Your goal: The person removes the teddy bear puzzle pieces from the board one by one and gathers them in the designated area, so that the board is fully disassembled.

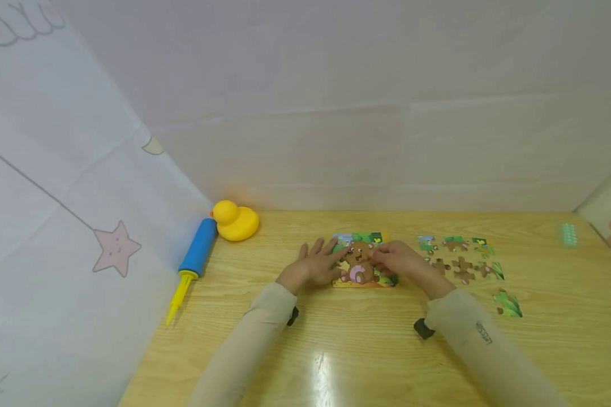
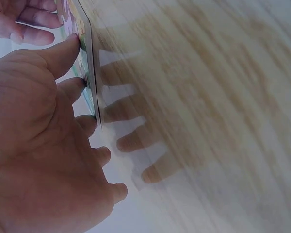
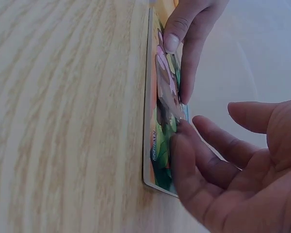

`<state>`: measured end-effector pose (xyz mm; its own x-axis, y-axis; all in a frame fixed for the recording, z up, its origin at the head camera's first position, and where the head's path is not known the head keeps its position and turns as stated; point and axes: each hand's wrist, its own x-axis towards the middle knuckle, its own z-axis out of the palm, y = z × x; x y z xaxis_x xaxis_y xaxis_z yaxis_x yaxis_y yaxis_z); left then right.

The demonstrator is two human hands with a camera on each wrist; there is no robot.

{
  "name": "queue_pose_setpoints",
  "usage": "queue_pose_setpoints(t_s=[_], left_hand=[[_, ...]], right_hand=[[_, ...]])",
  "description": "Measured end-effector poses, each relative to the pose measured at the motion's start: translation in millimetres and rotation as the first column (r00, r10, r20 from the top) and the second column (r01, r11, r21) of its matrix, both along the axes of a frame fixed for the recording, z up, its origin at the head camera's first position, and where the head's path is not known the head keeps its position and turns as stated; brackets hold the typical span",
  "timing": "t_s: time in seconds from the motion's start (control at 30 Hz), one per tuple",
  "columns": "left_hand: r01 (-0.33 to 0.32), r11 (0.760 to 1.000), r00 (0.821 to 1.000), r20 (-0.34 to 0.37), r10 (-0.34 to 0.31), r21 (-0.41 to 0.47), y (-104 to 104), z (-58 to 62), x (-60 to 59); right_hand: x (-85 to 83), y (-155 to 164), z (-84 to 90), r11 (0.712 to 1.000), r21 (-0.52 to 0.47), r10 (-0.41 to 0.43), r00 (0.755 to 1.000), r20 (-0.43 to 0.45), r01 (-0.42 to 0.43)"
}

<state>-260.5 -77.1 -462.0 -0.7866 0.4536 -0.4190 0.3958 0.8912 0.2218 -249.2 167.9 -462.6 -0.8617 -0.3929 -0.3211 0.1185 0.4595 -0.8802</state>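
Note:
A bear puzzle (image 1: 357,278) in a thin board lies on the table between both hands. My left hand (image 1: 313,267) rests on its left side with fingers spread, and the thumb (image 3: 173,41) touches the picture. Over the right half, my right hand (image 1: 399,259) has its fingers bent and pinches a puzzle piece (image 3: 168,90) that tilts up from the board. The fingers largely cover that piece in the head view. In the left wrist view, the board's edge (image 2: 91,63) runs beside the left fingertips.
Right of the board, several loose puzzle pieces (image 1: 463,270) lie in rows, with a green piece (image 1: 509,303) nearer the front. A yellow duck (image 1: 238,223) and a blue hand pump (image 1: 199,249) are at the left. A small pale green thing (image 1: 569,234) sits far right.

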Motion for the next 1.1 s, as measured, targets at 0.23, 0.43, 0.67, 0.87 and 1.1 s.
queue_pose_setpoints(t_s=[0.23,0.43,0.67,0.87,1.1], left_hand=[[0.004,1.000,1.000,-0.001,-0.004,-0.008,-1,0.1,1.0],[-0.010,1.000,1.000,0.004,0.010,-0.001,-1,-3.5,0.5],[-0.007,1.000,1.000,0.001,0.007,-0.001,0,-0.8,-0.1],[-0.002,1.000,1.000,-0.009,0.002,-0.013,1,-0.4,-0.1],[-0.011,1.000,1.000,0.002,0.011,-0.004,3,2.8,0.9]], right_hand=[[-1.1,-4,-3.6,1.000,0.005,-0.010,1.000,0.007,0.010],[0.5,-6,-9.1,0.999,-0.048,-0.023,0.999,0.041,0.025],[1.1,-5,-12.4,0.995,-0.084,-0.053,0.995,0.080,0.060],[2.0,-6,-20.5,0.990,-0.133,-0.035,0.997,0.074,0.045],[4.1,-12,-22.7,0.989,-0.132,-0.051,0.996,0.078,0.061]])
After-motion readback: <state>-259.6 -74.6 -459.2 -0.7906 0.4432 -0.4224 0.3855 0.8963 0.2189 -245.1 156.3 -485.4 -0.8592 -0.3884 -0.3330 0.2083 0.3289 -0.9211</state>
